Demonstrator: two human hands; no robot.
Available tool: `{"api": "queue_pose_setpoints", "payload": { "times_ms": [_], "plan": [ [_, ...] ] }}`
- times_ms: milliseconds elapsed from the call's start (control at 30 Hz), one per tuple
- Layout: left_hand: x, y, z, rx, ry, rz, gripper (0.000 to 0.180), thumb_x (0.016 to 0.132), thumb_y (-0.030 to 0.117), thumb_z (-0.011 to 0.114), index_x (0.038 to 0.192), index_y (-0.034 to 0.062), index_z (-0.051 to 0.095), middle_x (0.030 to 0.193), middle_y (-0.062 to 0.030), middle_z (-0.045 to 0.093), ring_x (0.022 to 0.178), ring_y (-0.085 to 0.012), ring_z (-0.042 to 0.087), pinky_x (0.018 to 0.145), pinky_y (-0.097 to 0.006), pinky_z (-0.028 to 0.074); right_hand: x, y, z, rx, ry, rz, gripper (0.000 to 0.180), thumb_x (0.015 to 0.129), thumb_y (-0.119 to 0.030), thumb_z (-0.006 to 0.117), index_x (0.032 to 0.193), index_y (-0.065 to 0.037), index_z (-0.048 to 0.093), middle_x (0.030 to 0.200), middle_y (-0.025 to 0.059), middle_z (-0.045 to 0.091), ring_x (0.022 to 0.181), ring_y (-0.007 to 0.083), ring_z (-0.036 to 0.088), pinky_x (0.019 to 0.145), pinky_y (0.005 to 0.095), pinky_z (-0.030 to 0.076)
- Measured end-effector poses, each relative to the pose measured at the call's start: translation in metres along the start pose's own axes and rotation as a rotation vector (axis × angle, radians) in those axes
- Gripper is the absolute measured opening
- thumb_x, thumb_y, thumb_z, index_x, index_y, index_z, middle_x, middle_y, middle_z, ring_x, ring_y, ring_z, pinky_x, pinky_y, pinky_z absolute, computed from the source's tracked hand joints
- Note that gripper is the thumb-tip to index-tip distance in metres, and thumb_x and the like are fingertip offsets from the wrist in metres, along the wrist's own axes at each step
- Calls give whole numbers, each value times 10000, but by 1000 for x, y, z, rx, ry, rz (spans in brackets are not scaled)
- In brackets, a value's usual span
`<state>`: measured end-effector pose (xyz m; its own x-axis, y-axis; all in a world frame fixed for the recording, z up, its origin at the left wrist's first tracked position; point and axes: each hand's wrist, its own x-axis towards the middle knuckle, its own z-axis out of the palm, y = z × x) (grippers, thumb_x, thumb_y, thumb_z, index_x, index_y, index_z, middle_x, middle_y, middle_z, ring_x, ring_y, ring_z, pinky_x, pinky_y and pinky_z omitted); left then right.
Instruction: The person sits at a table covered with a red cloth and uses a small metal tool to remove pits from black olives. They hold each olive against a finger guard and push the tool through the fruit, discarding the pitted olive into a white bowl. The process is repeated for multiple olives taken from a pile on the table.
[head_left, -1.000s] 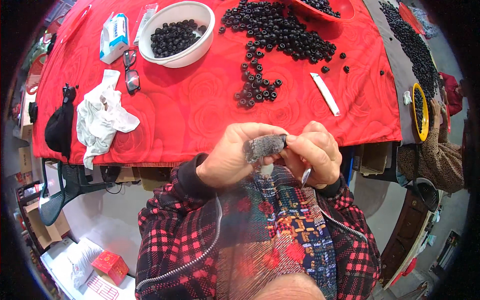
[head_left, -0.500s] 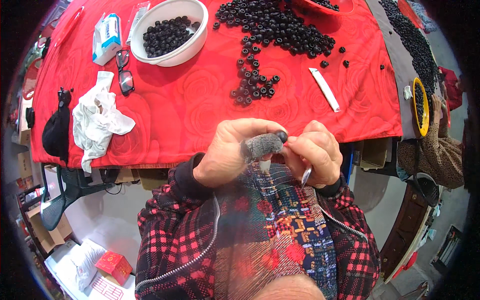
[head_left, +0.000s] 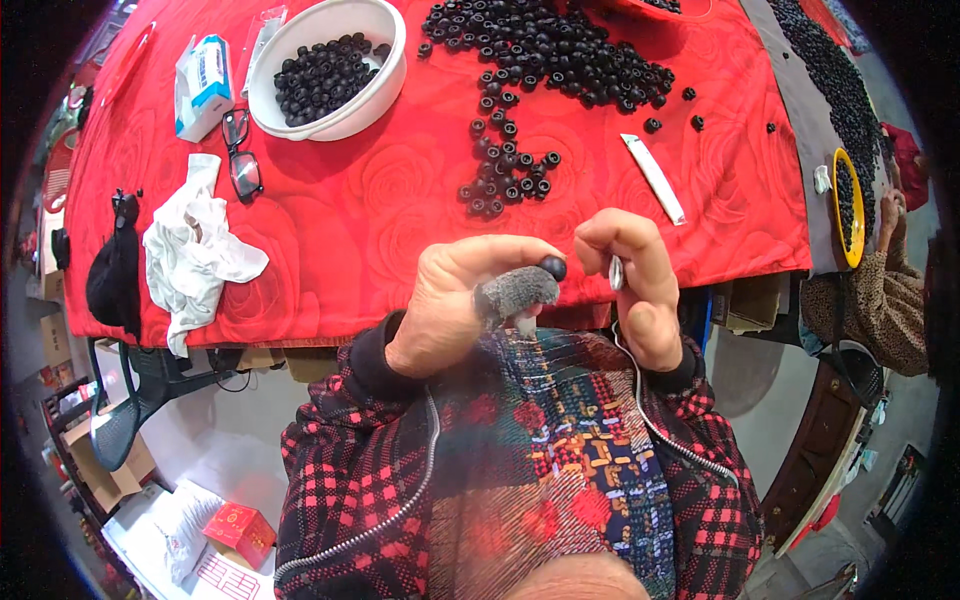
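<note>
Black bead, just one, is pinched in the left hand near the edge of the surface, against one grey finger wrap (padding, I'd guess). The right hand curls round one slim tool, probably for handiness; one white bowl, loose beads too many to count.

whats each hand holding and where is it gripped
Left hand: bead, between thumb and wrapped finger. Right hand: silver tool, gripped part hidden.
</note>
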<state>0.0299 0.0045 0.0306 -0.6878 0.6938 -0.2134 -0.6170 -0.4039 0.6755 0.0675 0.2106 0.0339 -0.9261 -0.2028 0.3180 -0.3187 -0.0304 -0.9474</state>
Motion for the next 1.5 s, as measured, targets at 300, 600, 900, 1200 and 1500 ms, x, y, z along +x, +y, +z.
{"api": "queue_pose_setpoints", "payload": {
  "times_ms": [300, 600, 900, 1200, 1500],
  "plan": [
    [-1, -4, -7, 57, 55, -21, 259, 929, 129, 586, 1151, -1, 615, 885, -44, 651, 732, -77, 591, 643, -212, 489, 25, -13, -2, -389, -84, 98, 99, 868, -83, 563, 926, -3, 569, 797, 140, 565, 755, 312, 570, 670, 377, 449],
    [1, -7, -15, 14, 65, -36, 277, 909, 127, 598, 1142, -22, 606, 889, -81, 628, 729, -111, 587, 622, -247, 499, 29, -1, -5, -370, -157, 79, 148, 881, -128, 551, 940, 6, 567, 791, 112, 528, 717, 241, 525, 635, 339, 405],
    [5, -7, -15, -15, 82, -55, 314, 874, 147, 642, 1124, -38, 601, 879, -51, 616, 711, -102, 556, 591, -246, 475, 32, -3, -7, -461, -166, 65, 138, 847, -114, 600, 924, 0, 586, 817, 156, 579, 764, 336, 588, 657, 398, 464],
    [8, -5, -16, -131, 39, -103, 266, 938, 154, 535, 1136, -16, 592, 878, -69, 598, 724, -123, 575, 603, -275, 505, 31, 5, -6, -417, -142, 42, 138, 856, -104, 582, 933, 8, 558, 756, 93, 488, 684, 219, 501, 612, 325, 389],
    [8, -6, -24, -189, 6, -125, 461, 909, 336, 566, 1198, -22, 546, 958, -68, 604, 808, -138, 585, 636, -287, 500, 35, 6, -4, -467, -126, 97, 140, 846, -129, 613, 907, -5, 590, 793, 159, 576, 758, 341, 589, 647, 400, 464]
  ]
}}
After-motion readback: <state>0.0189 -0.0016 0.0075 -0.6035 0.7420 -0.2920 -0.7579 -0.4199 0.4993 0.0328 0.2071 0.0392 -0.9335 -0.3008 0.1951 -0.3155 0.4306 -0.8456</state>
